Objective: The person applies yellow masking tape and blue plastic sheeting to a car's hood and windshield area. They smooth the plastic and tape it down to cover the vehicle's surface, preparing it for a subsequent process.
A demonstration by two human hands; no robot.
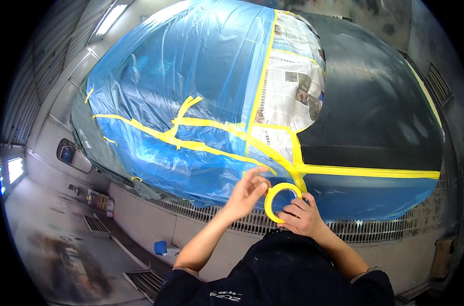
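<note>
My right hand (302, 215) grips a roll of yellow masking tape (268, 206) by its right and lower side. A yellow tape strip (280, 159) runs from beside the roll up and left over the covered car. My left hand (248, 194) is at the roll's upper left, fingers apart and bent, with the fingertips near the car's side. Whether its thumb touches the roll I cannot tell. Blue plastic film (176, 66) covers the car's left part and lower side. Printed newspaper (288, 86) is taped between the film and a bare dark panel (374, 102).
A straight yellow tape line (369, 171) borders the dark panel's lower edge. A floor grating (374, 232) lies along the car's near side. Left of me are a blue item (161, 248) on the floor and several cans (100, 201) by the wall.
</note>
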